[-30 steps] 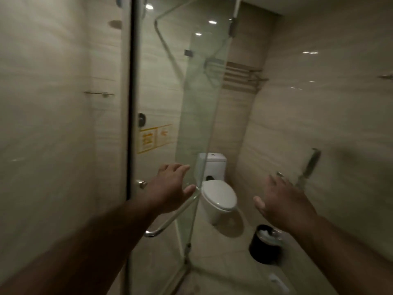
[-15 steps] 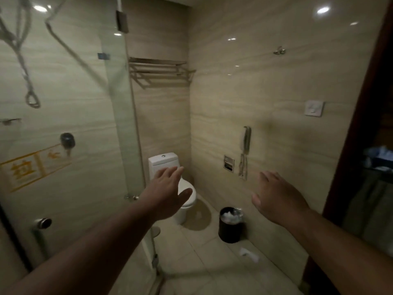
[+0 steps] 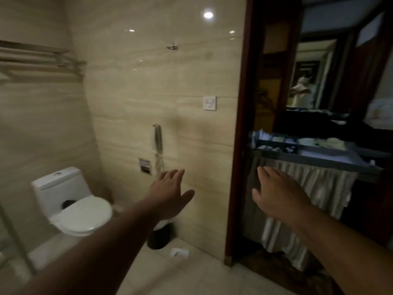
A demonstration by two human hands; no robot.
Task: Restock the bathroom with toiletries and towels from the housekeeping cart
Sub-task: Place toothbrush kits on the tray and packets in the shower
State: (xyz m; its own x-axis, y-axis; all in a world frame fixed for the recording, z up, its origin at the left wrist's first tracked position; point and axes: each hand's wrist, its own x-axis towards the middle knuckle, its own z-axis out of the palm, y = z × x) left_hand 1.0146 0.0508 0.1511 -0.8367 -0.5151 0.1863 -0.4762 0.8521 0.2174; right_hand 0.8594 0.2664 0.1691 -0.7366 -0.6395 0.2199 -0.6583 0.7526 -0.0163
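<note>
Grey-topped, cream-skirted housekeeping cart (image 3: 314,159) stands past the dark wooden doorframe (image 3: 240,145). Left hand (image 3: 170,193) and right hand (image 3: 276,198) are spread and empty. Better to step close before reaching.

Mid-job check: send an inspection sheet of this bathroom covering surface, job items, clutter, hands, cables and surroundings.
Surface: tiled floor, pale.
Job's things: housekeeping cart outside the doorway, its top tray stocked but the items too blurred to name. Towel rack on the wall, no towels seen.
Clutter: small white object on the floor beside the black bin.
Hands: left hand and right hand open, holding nothing.
Cables: cord hanging under the wall phone.
Surroundings: toilet with lid down; dark door frame.
</note>
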